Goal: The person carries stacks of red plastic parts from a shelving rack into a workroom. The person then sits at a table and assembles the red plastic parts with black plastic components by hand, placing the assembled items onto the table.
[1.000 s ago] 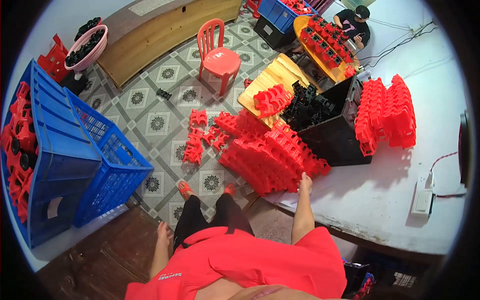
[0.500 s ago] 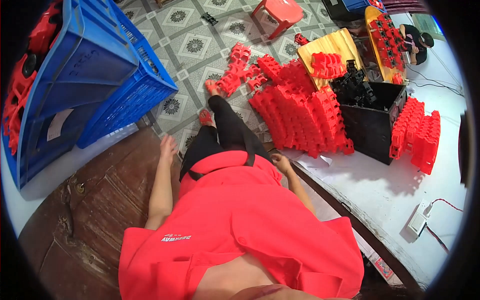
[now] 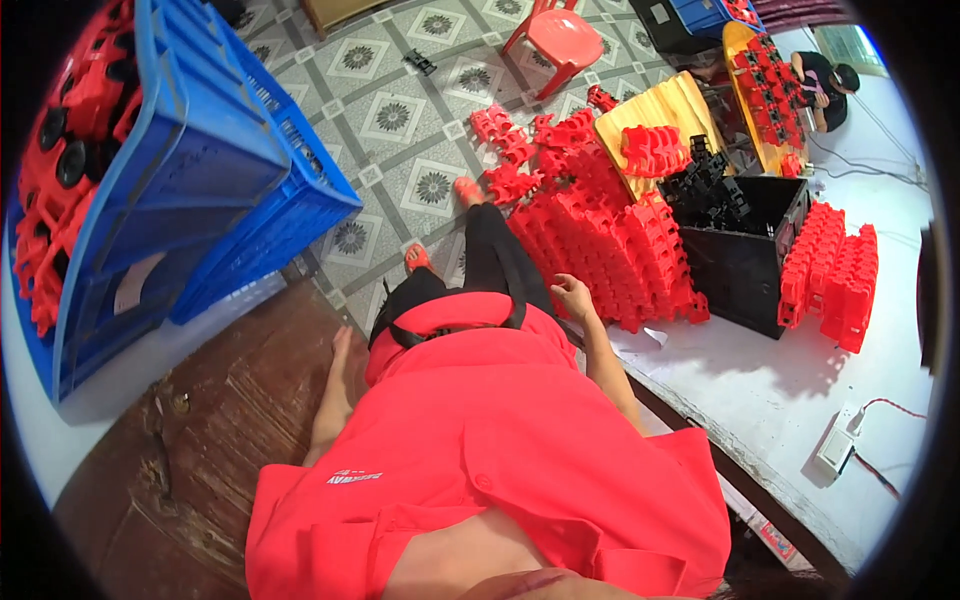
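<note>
My left hand [image 3: 342, 345] hangs beside my left thigh, seen edge-on near a worn brown wooden door or panel [image 3: 230, 410]. Its fingers look stretched out and nothing shows in them. On the other side, my right hand [image 3: 573, 296] is held by my right hip, fingers loosely bent and apart, with nothing visible in it. The closest things to it are tall stacks of red moulded plastic parts [image 3: 600, 245]. A black bin [image 3: 735, 265] beyond them holds black plastic parts [image 3: 708, 185].
Blue crates [image 3: 190, 150] stand at the left, one holding red parts with black wheels [image 3: 70, 160]. A red plastic stool [image 3: 565, 40] stands ahead on the tiled floor [image 3: 390, 115]. More red stacks [image 3: 830, 275] and a power strip [image 3: 838, 445] are at right. A person [image 3: 830, 90] is farther off.
I have stepped forward, my feet changing position on the tiles. My left hand has turned edge-on and come back toward my body. My right hand has lifted slightly away from my hip.
</note>
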A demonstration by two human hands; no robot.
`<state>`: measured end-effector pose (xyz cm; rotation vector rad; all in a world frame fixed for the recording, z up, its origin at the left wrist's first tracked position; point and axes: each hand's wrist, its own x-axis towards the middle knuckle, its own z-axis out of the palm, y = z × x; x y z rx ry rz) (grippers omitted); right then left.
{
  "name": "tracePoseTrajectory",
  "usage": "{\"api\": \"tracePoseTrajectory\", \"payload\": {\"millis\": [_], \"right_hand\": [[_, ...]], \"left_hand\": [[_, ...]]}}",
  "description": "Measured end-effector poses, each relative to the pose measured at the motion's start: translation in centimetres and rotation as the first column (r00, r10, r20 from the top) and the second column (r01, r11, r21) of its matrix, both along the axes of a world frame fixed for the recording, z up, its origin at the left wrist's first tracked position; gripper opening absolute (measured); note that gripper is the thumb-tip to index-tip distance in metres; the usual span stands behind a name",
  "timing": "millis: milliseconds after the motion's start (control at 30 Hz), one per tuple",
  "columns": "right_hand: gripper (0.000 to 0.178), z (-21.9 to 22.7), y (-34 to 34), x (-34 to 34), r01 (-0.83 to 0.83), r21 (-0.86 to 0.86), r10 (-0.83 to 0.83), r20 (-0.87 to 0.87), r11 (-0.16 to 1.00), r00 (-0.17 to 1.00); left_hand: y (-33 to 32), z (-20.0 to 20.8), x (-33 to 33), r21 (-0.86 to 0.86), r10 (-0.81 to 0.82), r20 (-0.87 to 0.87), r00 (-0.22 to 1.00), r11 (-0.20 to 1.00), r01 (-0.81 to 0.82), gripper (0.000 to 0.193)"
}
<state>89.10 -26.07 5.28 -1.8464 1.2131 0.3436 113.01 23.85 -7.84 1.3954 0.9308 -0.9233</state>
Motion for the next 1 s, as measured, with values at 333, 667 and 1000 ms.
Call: {"api": "tracePoseTrajectory", "payload": {"millis": [333, 667, 1000], "right_hand": [[0.034, -8.0, -4.0, -6.8, 0.191, 0.148, -0.185, -0.056, 0.97, 0.981], [0.037, -6.3, -14.1, -2.0, 0.28, 0.19, -0.305, 0.119, 0.941, 0.945], [0.035, -11.2, -19.7, -3.4, 0.464, 0.283, -0.514, 0.136, 0.84, 0.847]], "left_hand": [[-16.6, 3.1, 11.8, 0.008, -0.274, 0.054, 0.96, 0.962, 0.274, 0.059], [-37.7, 5.6, 18.3, 0.018, -0.363, 0.161, 0.918, 0.931, 0.365, 0.062], [-43.2, 6.7, 22.0, 0.194, -0.614, 0.237, 0.753, 0.79, 0.582, 0.053]]}}
